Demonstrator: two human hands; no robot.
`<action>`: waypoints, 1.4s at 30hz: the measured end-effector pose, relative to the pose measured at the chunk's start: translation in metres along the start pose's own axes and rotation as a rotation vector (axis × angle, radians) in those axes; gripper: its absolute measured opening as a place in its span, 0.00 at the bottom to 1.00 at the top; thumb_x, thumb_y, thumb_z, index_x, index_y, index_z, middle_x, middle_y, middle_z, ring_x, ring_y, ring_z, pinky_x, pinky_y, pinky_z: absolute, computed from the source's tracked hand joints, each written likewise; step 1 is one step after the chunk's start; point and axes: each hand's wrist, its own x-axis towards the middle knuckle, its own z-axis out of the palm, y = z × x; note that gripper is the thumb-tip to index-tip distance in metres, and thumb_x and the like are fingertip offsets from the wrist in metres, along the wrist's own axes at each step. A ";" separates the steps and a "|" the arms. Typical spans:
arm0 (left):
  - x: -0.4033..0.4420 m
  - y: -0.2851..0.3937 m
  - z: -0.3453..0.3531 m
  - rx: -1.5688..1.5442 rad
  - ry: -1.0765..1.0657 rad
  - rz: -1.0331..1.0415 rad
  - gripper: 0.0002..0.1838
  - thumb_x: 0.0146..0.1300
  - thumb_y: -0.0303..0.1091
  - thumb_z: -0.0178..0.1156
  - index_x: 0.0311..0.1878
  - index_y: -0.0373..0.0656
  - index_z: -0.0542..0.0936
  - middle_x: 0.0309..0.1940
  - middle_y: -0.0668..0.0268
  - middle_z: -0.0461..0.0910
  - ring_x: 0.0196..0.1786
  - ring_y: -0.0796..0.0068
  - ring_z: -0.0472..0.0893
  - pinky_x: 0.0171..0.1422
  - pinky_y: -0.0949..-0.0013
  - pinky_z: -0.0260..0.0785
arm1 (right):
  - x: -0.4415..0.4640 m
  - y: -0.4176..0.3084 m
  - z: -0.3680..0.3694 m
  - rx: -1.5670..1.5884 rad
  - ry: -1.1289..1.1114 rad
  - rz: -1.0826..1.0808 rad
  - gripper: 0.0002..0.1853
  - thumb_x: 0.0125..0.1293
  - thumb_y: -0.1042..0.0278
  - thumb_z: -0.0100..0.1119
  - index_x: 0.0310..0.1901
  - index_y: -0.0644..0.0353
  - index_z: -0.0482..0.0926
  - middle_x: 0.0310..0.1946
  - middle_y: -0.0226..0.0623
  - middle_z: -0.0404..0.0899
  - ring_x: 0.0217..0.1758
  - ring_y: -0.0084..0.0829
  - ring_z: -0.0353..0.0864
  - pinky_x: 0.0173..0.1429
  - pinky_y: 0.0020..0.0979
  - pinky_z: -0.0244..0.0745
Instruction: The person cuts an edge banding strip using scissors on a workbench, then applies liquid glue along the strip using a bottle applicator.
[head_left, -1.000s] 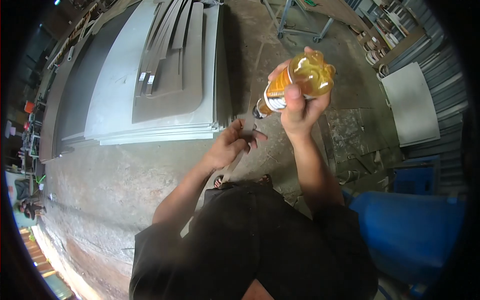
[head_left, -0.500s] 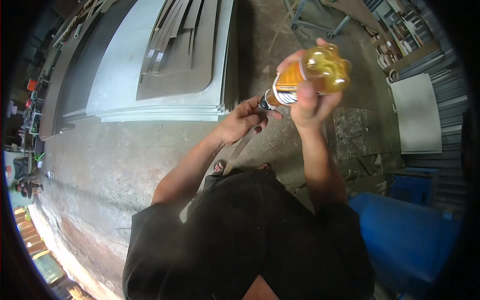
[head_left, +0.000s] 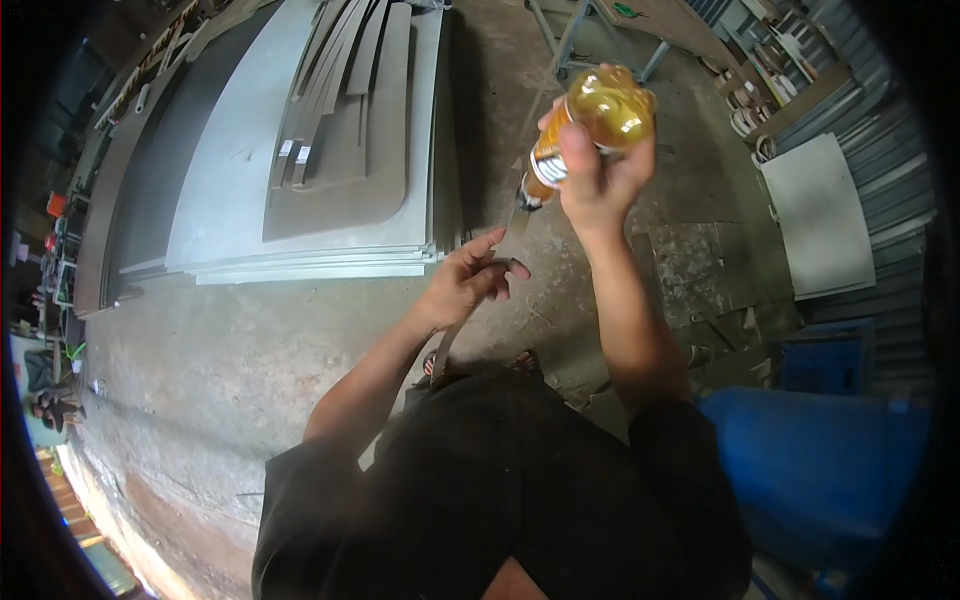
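Note:
A clear bottle (head_left: 612, 108) with an orange and white label and yellow-amber contents is tilted, its base up and its dark neck end pointing down and left. My right hand (head_left: 598, 185) is wrapped round it, thumb across the label. Below and left of the bottle's neck, my left hand (head_left: 468, 280) holds a thin, flat strip (head_left: 446, 345) between its fingers. The strip runs down toward my feet and also shows above the hand, close to the bottle's neck. Whether neck and strip touch, I cannot tell.
A stack of large sheets (head_left: 230, 225) with long narrow pieces on top lies at the left front. A wheeled table (head_left: 670, 25) stands ahead. To the right are a white panel (head_left: 820, 215) and a blue barrel-like container (head_left: 810, 460). A distant person (head_left: 58, 412) is at far left.
Compared with half a second ago, the bottle has moved up and left in view, and its neck has parted from my left hand. The left hand sits lower, still with the strip.

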 end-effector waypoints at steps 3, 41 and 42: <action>-0.001 -0.008 -0.002 -0.001 -0.015 0.052 0.33 0.70 0.17 0.46 0.78 0.46 0.58 0.47 0.63 0.83 0.35 0.82 0.76 0.41 0.78 0.68 | 0.003 0.005 -0.004 -0.013 0.006 -0.016 0.32 0.58 0.62 0.74 0.60 0.66 0.70 0.40 0.34 0.79 0.38 0.22 0.81 0.41 0.25 0.77; -0.004 0.006 0.013 -0.141 -0.058 -0.063 0.33 0.65 0.14 0.49 0.74 0.37 0.59 0.59 0.56 0.77 0.49 0.74 0.79 0.51 0.70 0.74 | -0.026 -0.016 -0.015 -0.050 0.043 0.019 0.42 0.63 0.44 0.66 0.64 0.70 0.61 0.37 0.45 0.79 0.33 0.33 0.82 0.40 0.33 0.79; -0.004 0.010 0.013 -0.136 -0.067 -0.080 0.34 0.65 0.14 0.50 0.76 0.38 0.58 0.58 0.56 0.78 0.49 0.74 0.79 0.51 0.70 0.74 | -0.023 -0.015 -0.016 -0.064 0.046 0.011 0.41 0.63 0.44 0.65 0.64 0.70 0.61 0.37 0.45 0.79 0.33 0.33 0.82 0.40 0.33 0.79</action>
